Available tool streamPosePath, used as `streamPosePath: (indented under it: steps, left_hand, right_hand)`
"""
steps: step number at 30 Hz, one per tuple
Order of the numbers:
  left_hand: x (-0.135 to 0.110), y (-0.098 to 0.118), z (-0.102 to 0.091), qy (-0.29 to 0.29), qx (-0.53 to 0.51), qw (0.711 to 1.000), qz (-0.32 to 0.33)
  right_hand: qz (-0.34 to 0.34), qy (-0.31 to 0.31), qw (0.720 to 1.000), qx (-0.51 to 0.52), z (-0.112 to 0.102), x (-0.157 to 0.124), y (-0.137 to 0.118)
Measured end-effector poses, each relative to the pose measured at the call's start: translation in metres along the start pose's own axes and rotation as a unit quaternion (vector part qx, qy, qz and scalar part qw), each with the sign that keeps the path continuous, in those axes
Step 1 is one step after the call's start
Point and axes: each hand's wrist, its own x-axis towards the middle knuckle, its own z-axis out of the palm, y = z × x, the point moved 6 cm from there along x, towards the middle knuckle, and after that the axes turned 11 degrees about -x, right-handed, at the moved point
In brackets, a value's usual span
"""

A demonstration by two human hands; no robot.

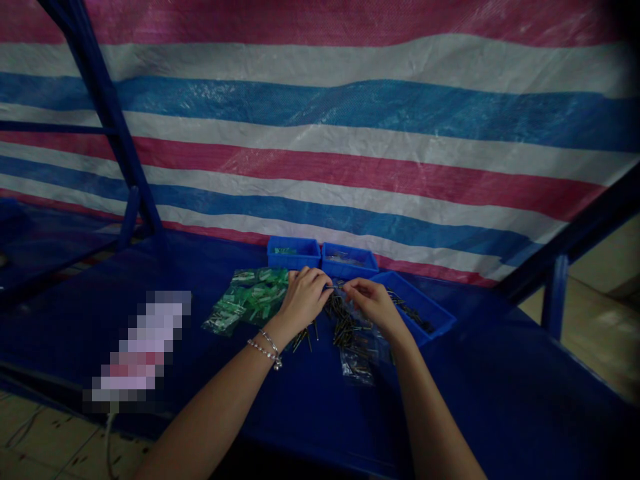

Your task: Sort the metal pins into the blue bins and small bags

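My left hand, with bracelets at its wrist, pinches one end of a thin dark rod. The fingertips of my right hand are closed at the rod's other end, so it spans the small gap between both hands. Below them lies a pile of similar thin metal rods, its exact kind too dark to make out. Several loose rods lie by my left wrist. A clear plastic bag sits in front of the pile. Left of my left hand spread green and clear plastic packets.
Behind my hands stand two small blue bins. A larger blue bin with dark rods is at the right. A blurred-out object lies left on the blue table. Blue frame posts and a striped sheet rise behind.
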Motion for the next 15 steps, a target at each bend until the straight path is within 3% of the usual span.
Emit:
streamPosePath:
  steps: [9,15]
  left_hand:
    - [0.0006,0.001,0.0006,0.01,-0.034,0.999,-0.003]
    - [0.0,0.0012,0.0007,0.012,-0.04,0.999,-0.001]
  right_hand:
    - [0.019,0.004,1.0,0.001,-0.0019,-0.0004,-0.0006]
    - [-0.003,0.017,1.0,-0.005,-0.0044,-0.0014,-0.0006]
